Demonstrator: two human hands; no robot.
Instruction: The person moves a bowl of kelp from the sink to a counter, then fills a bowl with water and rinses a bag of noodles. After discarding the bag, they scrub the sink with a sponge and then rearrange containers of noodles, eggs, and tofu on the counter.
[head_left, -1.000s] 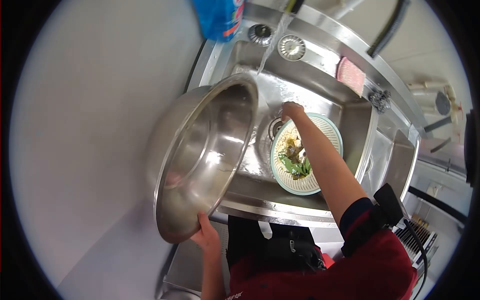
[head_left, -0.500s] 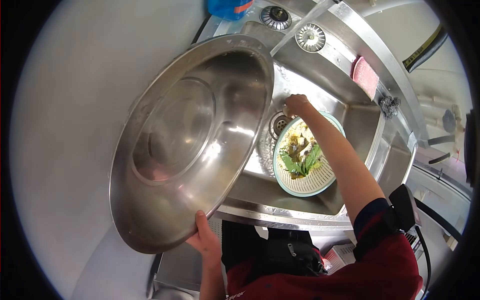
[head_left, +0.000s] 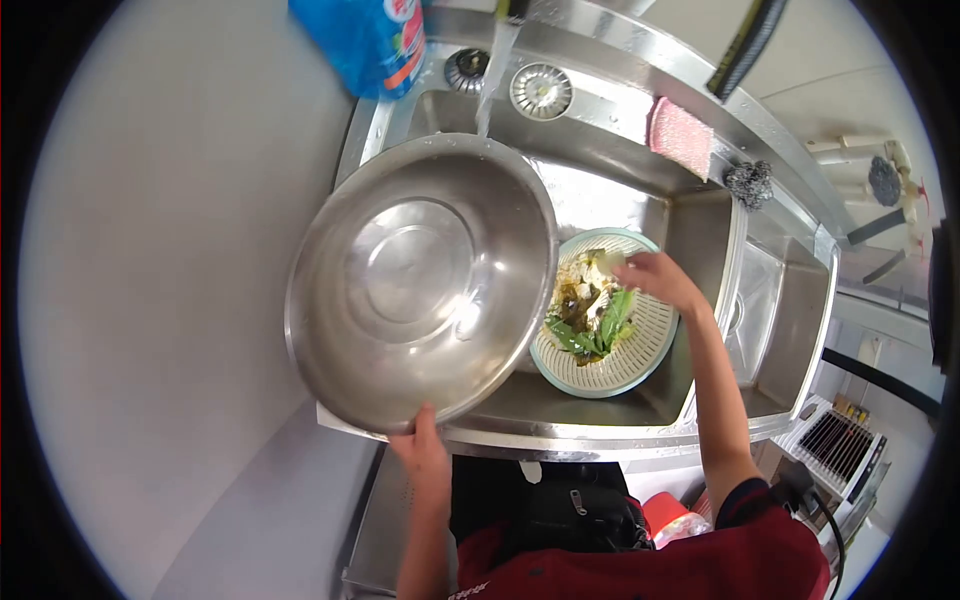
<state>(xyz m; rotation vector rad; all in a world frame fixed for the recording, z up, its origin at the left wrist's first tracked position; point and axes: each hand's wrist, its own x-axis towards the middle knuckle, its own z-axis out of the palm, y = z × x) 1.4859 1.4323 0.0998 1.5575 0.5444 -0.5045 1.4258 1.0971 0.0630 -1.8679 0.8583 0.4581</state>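
Observation:
My left hand grips the near rim of a large stainless steel bowl, held tilted over the left side of the sink. Water from the tap runs down just behind the bowl's far rim. My right hand reaches over a pale green and white colander that sits in the sink basin and holds green leaves and food scraps. The fingers pinch a pale scrap above the colander.
A blue bottle stands at the sink's back left corner. A pink sponge and a steel scourer lie on the back ledge. Two metal strainers sit behind the basin. White counter lies to the left.
The steel bowl has swung down from steeply tilted to flatter, over the sink under the tap. My right hand has moved from the colander's far edge to above its right side.

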